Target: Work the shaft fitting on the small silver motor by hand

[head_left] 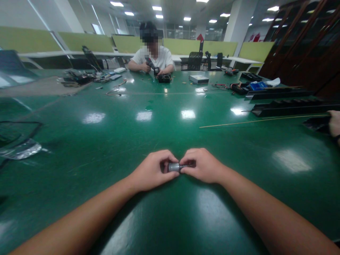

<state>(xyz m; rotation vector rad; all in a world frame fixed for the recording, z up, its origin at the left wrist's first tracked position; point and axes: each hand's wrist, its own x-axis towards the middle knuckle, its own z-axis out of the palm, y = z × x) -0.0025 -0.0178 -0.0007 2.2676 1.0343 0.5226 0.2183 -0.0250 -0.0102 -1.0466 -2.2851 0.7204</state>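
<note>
In the head view, a small grey metal cylinder (174, 167), shaped like a small motor, lies level between my hands, low over the green table (132, 138). My left hand (152, 170) is curled around its body, with fingers behind and thumb in front. From its right end runs a thin dark shaft-like part (188, 165). My right hand (204, 165) pinches at this thin part, close to the cylinder's end; the fingers hide some of it. The two hands nearly touch at the fingertips.
Across the table a person (151, 58) holds a power tool over a black part. A thin rod (228, 124) and black channels (289, 107) lie right, near another person's hand (334, 124). Electronic parts (77, 76) are piled far left; a silvery bag (22, 148) sits left.
</note>
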